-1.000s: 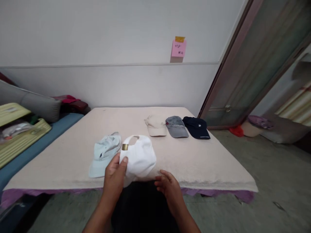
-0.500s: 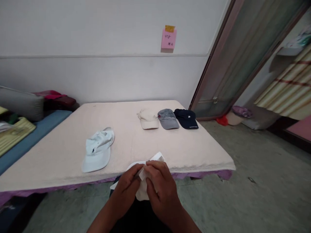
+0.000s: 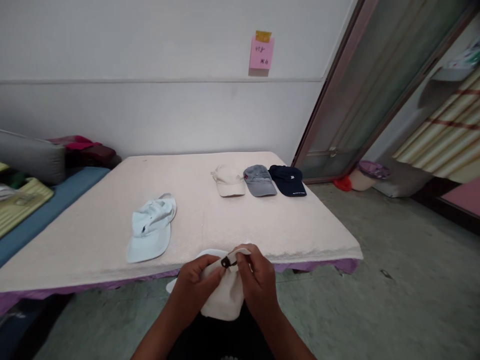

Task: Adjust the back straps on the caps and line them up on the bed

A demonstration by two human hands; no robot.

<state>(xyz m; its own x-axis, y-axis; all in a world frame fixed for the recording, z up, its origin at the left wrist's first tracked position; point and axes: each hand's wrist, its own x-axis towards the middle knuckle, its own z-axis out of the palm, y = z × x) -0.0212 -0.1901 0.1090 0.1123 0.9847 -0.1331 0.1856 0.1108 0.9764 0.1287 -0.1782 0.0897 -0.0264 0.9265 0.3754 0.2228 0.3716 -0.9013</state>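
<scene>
A white cap [image 3: 224, 298] hangs between my two hands at the near edge of the bed, its back side toward me. My left hand [image 3: 197, 282] is closed on the cap's rear band beside a small dark buckle [image 3: 225, 262]. Thumb and fingers of my right hand [image 3: 258, 277] pinch the strap end on the other side. Part of the cap's brim shows past my left hand. A pale blue cap [image 3: 152, 230] with a small dark logo lies to the left. Farther back sit a beige cap [image 3: 229, 181], a grey cap [image 3: 259, 181] and a navy cap [image 3: 288, 180] in a row.
The bed [image 3: 187, 200] has a pale cover. A pink note [image 3: 261, 53] is taped to the wall behind it. On the left are a grey cushion [image 3: 32, 157] and a blue mat [image 3: 80, 182]. A glass-panelled door [image 3: 352, 85] and a lined bin [image 3: 365, 177] stand at right.
The cap has turned and dropped slightly, bringing its dark buckle and more of its fabric into view. My right hand has shifted a little right along the strap.
</scene>
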